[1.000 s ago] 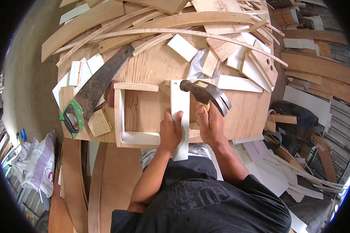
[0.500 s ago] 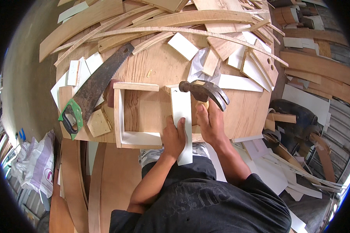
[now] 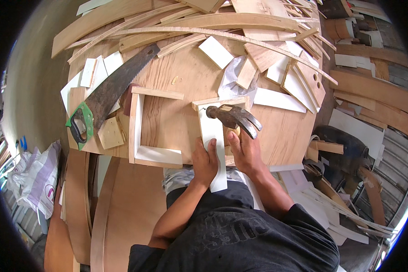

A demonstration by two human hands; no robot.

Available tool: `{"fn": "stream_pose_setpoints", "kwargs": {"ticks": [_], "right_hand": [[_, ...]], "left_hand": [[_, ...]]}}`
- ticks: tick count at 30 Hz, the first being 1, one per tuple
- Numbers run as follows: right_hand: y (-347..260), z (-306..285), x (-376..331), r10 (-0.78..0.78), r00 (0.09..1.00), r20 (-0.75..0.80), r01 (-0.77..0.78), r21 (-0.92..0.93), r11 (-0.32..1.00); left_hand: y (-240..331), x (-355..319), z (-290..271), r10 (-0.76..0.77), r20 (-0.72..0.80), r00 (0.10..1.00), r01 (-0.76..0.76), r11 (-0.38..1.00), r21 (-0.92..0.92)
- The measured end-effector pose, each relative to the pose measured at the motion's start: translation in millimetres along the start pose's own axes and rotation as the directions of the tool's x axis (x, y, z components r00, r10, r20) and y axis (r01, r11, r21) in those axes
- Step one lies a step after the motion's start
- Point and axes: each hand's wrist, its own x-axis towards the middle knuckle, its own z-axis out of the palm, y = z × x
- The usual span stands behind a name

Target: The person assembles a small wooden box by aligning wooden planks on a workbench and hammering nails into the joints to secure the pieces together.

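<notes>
A white-faced board lies flat on a round plywood tabletop, its near end hanging over the table's edge toward the person. The left hand presses down on the middle of this board, fingers spread flat over it, closed on nothing. Just to the right of that hand, the right hand is wrapped tightly around the handle of a claw hammer; the handle itself is mostly hidden inside the fist. The hammer's dark steel head sits above the far end of the board, its face pointing left and its claw pointing right; whether it touches the wood cannot be told from this view. A thin wood strip runs crosswise along the board's far end. To the left of the left hand lies an open three-sided frame of white-faced strips. Farther left, a handsaw with a green handle lies diagonally. Beyond the hammer, offcuts and long bent wood strips are heaped across the far side of the table.
</notes>
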Motion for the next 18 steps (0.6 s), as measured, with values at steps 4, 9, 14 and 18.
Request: {"fn": "stream_pose_setpoints", "kwargs": {"ticks": [4, 9, 14, 18], "right_hand": [[-3, 2, -7, -0.145, 0.985, -0.098, 0.149, 0.036, 0.988], [-4, 7, 3, -0.145, 0.989, -0.040, 0.143, -0.052, 0.988], [4, 12, 3, -0.157, 0.987, -0.026, 0.156, -0.040, 0.987], [-1, 12, 0, -0.095, 0.995, -0.044, 0.093, -0.043, 0.995]], "left_hand": [[-10, -7, 2, -0.012, 0.002, 1.000, 0.011, 0.995, 0.104], [1, -4, 4, 0.060, -0.056, 0.997, -0.058, 0.998, 0.034], [-2, -6, 4, -0.068, 0.008, 0.998, 0.068, 0.998, -0.005], [5, -5, 6, 0.003, -0.043, 0.999, -0.005, 0.998, -0.055]]}}
